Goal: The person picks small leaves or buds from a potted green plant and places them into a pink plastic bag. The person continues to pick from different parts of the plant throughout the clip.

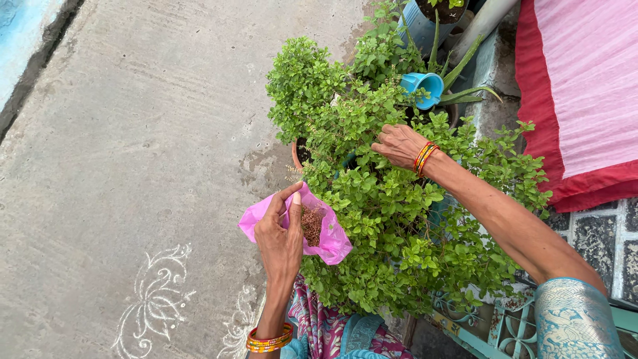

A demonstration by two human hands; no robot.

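My left hand (280,236) holds a pink plastic bag (327,240) open at the lower middle; brown dried seed bits lie inside it. My right hand (399,144) reaches into the bushy green potted plant (392,219), its fingers buried among the leaves, so I cannot see whether they pinch anything. Both wrists carry red and yellow bangles. A second leafy plant (302,83) grows in a terracotta pot (297,154) just left of my right hand.
A blue plastic mug (424,86) sits among the plants near a spiky aloe (458,83). A red-edged pink cloth (578,93) hangs at the right. Grey concrete ground (146,133) with a white chalk pattern (156,299) lies at the left. A teal metal stand (478,326) is below.
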